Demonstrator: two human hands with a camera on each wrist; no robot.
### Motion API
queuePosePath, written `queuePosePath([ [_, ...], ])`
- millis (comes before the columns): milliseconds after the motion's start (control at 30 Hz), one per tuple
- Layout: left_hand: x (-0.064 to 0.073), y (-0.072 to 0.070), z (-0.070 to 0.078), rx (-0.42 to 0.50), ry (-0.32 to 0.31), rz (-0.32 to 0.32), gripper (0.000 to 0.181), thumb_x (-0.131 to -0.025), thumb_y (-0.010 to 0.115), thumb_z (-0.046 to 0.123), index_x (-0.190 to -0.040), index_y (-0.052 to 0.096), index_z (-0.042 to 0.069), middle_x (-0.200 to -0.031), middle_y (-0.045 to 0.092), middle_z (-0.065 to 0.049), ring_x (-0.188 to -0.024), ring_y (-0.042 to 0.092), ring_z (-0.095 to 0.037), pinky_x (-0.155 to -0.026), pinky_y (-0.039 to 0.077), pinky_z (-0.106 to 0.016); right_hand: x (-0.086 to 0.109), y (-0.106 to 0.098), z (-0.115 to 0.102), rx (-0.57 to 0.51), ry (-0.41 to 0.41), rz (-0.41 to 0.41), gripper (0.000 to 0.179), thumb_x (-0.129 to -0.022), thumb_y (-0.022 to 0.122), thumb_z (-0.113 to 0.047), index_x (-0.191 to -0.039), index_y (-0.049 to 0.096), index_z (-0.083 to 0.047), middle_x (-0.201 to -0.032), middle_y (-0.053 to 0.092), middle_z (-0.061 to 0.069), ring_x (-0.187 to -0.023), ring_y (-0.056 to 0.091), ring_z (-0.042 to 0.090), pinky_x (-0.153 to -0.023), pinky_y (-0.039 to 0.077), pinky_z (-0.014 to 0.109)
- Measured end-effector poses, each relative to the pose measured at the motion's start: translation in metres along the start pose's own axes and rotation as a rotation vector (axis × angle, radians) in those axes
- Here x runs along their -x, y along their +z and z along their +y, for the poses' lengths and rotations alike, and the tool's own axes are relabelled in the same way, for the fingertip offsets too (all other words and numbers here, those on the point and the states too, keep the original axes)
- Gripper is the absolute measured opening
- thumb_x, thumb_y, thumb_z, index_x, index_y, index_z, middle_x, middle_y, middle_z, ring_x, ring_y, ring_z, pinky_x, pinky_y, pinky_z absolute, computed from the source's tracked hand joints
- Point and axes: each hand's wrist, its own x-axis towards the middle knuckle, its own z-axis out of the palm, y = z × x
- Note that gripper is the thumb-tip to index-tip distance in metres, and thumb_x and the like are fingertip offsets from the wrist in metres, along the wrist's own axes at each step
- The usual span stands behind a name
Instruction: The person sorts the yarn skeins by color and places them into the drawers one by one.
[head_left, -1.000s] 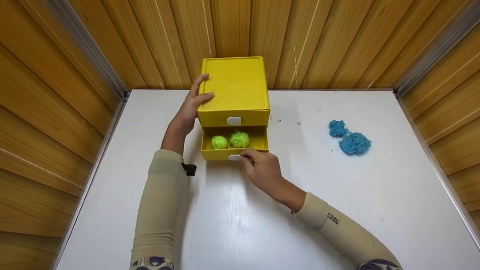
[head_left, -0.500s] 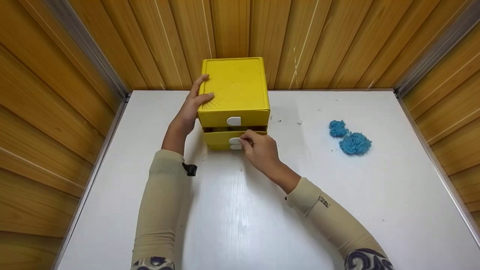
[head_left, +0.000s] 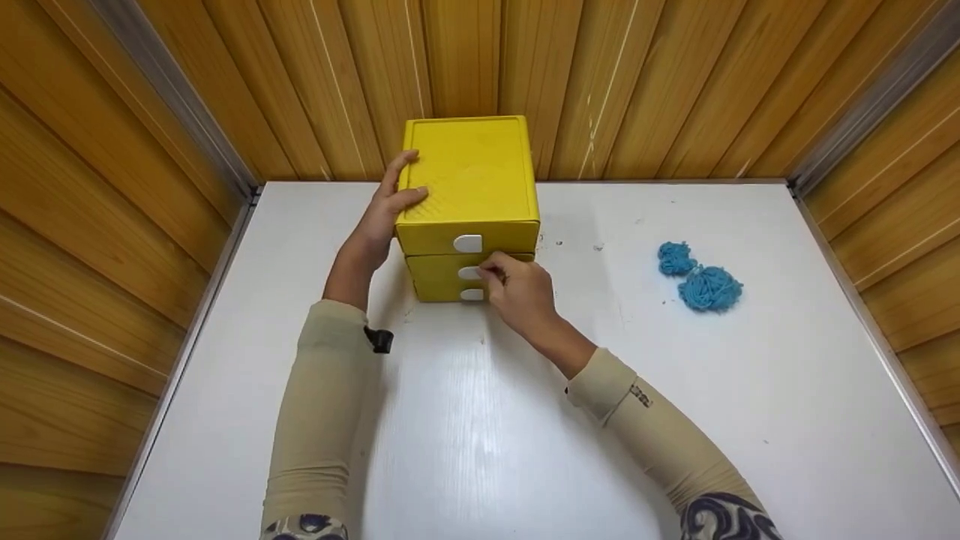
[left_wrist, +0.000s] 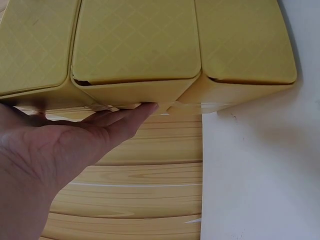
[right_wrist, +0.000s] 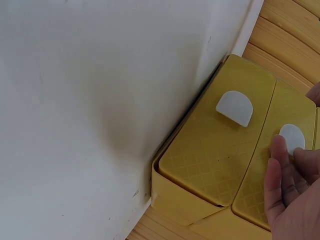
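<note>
A yellow box of stacked drawers (head_left: 469,169) stands near the table's far edge, each drawer front with a white tab handle. Against its left side rests my left hand (head_left: 382,214), thumb and a fingertip over the top edge; the left wrist view shows its fingers stretched along the side. My right hand (head_left: 525,292) pinches the middle drawer's handle (head_left: 469,273) between thumb and fingers. That drawer (right_wrist: 255,190) lies flush with its neighbours. Above and below it are the top handle (head_left: 468,243) and bottom handle (head_left: 472,295). What the drawers hold is hidden.
Two blue yarn balls (head_left: 710,289), one smaller than the other, lie touching or nearly so on the right of the white table (head_left: 450,450). Wood-look panels (head_left: 675,90) with metal corner strips wall in the back and both sides.
My right hand has pushed the middle drawer from pulled out to flush, so the two green yarn balls in it are out of sight. My left hand has stayed on the box.
</note>
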Motion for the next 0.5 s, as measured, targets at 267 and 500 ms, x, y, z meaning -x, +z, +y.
queuePosePath([
  [267,-0.0003,-0.0014,0.002,-0.016,0.013,-0.015,0.068,-0.1,0.056,0.036,-0.16,0.028,0.048,-0.18,0.003,-0.001,-0.162,0.022,-0.027,-0.126,0.029,-0.056,-0.005,0.0008,0.002,0.01,0.031,0.003,0.01,-0.099,0.076,-0.017,-0.092,0.078,-0.01,-0.081,0.079,0.005,-0.067,0.065,0.018,-0.066,0.053,0.036],
  [500,-0.0007,-0.0012,-0.0009,-0.013,0.012,-0.01,0.069,-0.099,0.057,0.037,-0.16,0.028,0.049,-0.181,0.001,0.0,-0.164,0.019,-0.028,-0.126,0.027,-0.059,-0.0028,0.0018,0.0032,0.012,0.003,0.006,0.01,-0.099,0.076,-0.017,-0.093,0.077,-0.009,-0.08,0.079,0.005,-0.065,0.066,0.018,-0.064,0.053,0.035],
])
